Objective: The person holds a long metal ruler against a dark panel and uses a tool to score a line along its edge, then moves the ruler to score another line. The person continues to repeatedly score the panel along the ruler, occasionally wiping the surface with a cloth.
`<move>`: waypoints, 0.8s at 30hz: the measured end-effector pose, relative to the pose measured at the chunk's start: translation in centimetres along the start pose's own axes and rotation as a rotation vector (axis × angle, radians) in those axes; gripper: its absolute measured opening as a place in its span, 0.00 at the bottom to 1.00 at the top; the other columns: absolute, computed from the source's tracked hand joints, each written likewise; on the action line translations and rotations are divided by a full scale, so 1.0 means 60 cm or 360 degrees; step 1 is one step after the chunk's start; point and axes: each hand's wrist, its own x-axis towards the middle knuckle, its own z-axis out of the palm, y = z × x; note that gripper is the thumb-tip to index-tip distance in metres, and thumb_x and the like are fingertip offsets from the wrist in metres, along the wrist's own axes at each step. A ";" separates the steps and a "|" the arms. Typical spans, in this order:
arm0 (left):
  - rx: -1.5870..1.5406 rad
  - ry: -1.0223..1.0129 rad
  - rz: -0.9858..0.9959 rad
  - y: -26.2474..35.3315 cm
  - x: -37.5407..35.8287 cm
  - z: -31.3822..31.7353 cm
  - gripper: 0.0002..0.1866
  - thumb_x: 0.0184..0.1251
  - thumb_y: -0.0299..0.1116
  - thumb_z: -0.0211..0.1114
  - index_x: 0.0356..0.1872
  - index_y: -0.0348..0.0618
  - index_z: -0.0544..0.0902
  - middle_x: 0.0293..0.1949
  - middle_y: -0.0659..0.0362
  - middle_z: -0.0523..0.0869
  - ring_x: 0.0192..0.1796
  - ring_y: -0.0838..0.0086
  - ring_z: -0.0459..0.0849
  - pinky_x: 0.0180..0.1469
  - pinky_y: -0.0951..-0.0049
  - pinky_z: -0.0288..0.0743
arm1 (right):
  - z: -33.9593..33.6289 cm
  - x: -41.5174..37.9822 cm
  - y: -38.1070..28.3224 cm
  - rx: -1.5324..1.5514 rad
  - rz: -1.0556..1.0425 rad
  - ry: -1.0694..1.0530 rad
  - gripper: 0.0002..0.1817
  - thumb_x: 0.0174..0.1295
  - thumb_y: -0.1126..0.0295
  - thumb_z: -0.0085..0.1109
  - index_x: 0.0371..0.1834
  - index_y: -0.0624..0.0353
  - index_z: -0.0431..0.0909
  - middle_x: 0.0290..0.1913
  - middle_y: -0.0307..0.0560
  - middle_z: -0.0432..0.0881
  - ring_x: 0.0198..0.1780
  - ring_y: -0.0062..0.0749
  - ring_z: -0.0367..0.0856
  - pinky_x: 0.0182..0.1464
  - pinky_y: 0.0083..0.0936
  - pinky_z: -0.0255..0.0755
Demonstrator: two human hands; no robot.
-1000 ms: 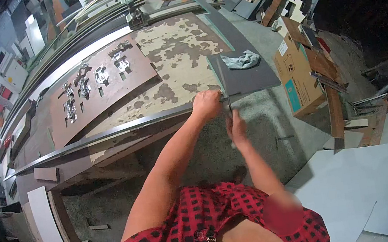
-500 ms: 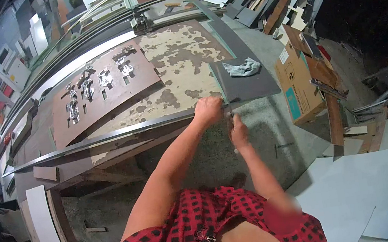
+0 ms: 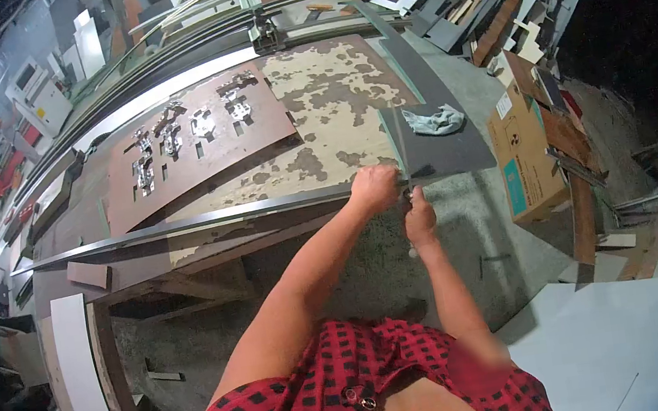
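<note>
My left hand (image 3: 377, 188) is closed around the right end of a long, narrow metal strip (image 3: 263, 207), which lies along the near edge of the worktable (image 3: 313, 81). Just right of it and lower, my right hand (image 3: 420, 217) grips a thin, long tool whose exact kind I cannot make out. The tool points away from me, past the strip's end, and its rounded butt shows under my fist. A grey cloth (image 3: 434, 120) lies on the dark board (image 3: 443, 153) beyond my hands.
A brown panel (image 3: 231, 153) carries several metal hinges (image 3: 203, 123). Near the left edge sits a small brown block (image 3: 90, 274). A cardboard box (image 3: 526, 159) with offcuts stands at right. A white sheet (image 3: 620, 333) lies at lower right, with stacked boards (image 3: 453, 14) behind.
My view has shifted, so the scene sits further right. My right hand has moved slightly forward with the tool, which reaches farther past the strip's end. My left hand keeps its grip.
</note>
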 end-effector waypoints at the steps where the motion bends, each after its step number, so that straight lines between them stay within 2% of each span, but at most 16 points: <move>1: 0.0014 -0.0005 -0.0005 0.000 0.002 0.004 0.11 0.45 0.36 0.61 0.28 0.41 0.78 0.28 0.48 0.81 0.35 0.55 0.81 0.37 0.58 0.74 | -0.001 -0.002 -0.002 0.0019 0.0028 0.0016 0.20 0.52 0.79 0.44 0.52 0.63 0.64 0.29 0.64 0.76 0.32 0.59 0.75 0.32 0.48 0.67; 6: -0.0025 0.0013 0.0001 0.002 -0.001 0.002 0.10 0.45 0.36 0.60 0.27 0.41 0.78 0.28 0.48 0.81 0.36 0.55 0.81 0.37 0.59 0.74 | 0.009 -0.003 0.014 0.0016 -0.0034 0.0070 0.22 0.51 0.81 0.43 0.53 0.63 0.64 0.27 0.64 0.76 0.31 0.58 0.76 0.32 0.47 0.67; 12: 0.0001 -0.0043 0.0025 0.006 -0.002 -0.003 0.10 0.45 0.35 0.59 0.26 0.41 0.78 0.28 0.48 0.81 0.35 0.55 0.81 0.37 0.58 0.74 | -0.006 -0.007 0.000 -0.0023 0.0048 0.0064 0.15 0.51 0.81 0.43 0.44 0.63 0.66 0.26 0.63 0.75 0.30 0.59 0.75 0.31 0.48 0.66; 14: 0.0050 -0.0092 0.0023 0.001 0.002 -0.001 0.09 0.44 0.35 0.59 0.26 0.41 0.79 0.28 0.48 0.81 0.35 0.55 0.81 0.37 0.58 0.74 | -0.025 -0.013 -0.015 0.0013 0.0037 0.0003 0.10 0.54 0.78 0.44 0.40 0.62 0.65 0.25 0.62 0.75 0.30 0.59 0.75 0.31 0.48 0.65; 16: 0.0041 -0.0018 0.0021 0.002 0.002 0.002 0.08 0.43 0.33 0.59 0.25 0.40 0.78 0.27 0.48 0.81 0.33 0.54 0.81 0.36 0.59 0.75 | -0.028 -0.057 0.001 0.0314 0.0046 -0.0097 0.08 0.57 0.74 0.46 0.40 0.62 0.65 0.27 0.62 0.76 0.31 0.59 0.75 0.30 0.45 0.66; 18: -0.0036 0.0162 0.0069 -0.004 -0.001 0.011 0.06 0.41 0.30 0.58 0.21 0.39 0.78 0.24 0.47 0.81 0.32 0.54 0.81 0.35 0.58 0.75 | -0.025 -0.131 0.031 0.0208 -0.0098 0.0015 0.07 0.59 0.72 0.48 0.39 0.63 0.66 0.28 0.62 0.76 0.33 0.60 0.75 0.30 0.43 0.67; 19: -0.0035 0.0174 0.0053 -0.008 0.004 0.013 0.06 0.41 0.30 0.58 0.21 0.39 0.78 0.24 0.47 0.81 0.32 0.54 0.81 0.35 0.58 0.75 | -0.023 -0.168 0.048 0.0215 -0.0053 0.0021 0.07 0.59 0.73 0.48 0.38 0.63 0.66 0.29 0.62 0.76 0.34 0.60 0.75 0.30 0.42 0.67; 22: -0.0063 0.0136 0.0080 -0.007 0.000 0.015 0.06 0.40 0.30 0.58 0.21 0.39 0.78 0.25 0.47 0.81 0.31 0.53 0.81 0.35 0.58 0.75 | -0.009 -0.191 0.079 0.0257 -0.0004 0.0024 0.07 0.58 0.74 0.48 0.37 0.64 0.66 0.29 0.63 0.76 0.34 0.62 0.74 0.30 0.42 0.67; 24: -0.0024 -0.0059 0.0022 -0.001 0.001 0.002 0.10 0.44 0.34 0.60 0.27 0.40 0.78 0.27 0.47 0.81 0.35 0.54 0.80 0.38 0.58 0.74 | -0.011 -0.177 0.081 0.0280 -0.0016 0.0048 0.07 0.57 0.74 0.49 0.37 0.64 0.65 0.29 0.63 0.75 0.34 0.62 0.74 0.30 0.42 0.66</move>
